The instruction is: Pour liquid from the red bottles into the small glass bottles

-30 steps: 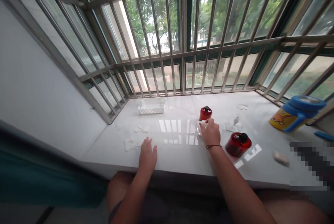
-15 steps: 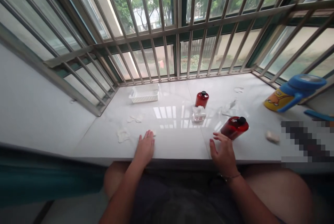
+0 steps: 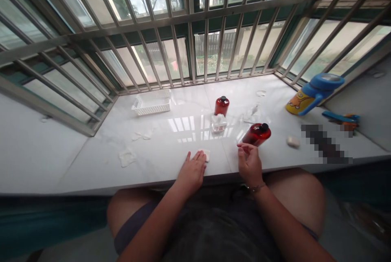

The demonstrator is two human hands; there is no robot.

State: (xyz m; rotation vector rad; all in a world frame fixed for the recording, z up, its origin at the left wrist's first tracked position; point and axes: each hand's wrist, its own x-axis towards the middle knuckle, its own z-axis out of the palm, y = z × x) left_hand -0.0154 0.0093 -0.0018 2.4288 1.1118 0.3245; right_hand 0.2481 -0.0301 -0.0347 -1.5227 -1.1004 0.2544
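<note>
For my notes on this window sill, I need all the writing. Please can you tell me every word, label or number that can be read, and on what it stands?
No readable text shows.
The red bottle and the other red bottle show no legible label.
The yellow cup bears a cartoon picture; any writing on it is too small to read.

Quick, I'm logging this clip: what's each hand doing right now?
Left hand: open, flat on the marble window sill, fingers at a white pad.
Right hand: open, loosely curled, holding nothing, just below a red bottle.
</note>
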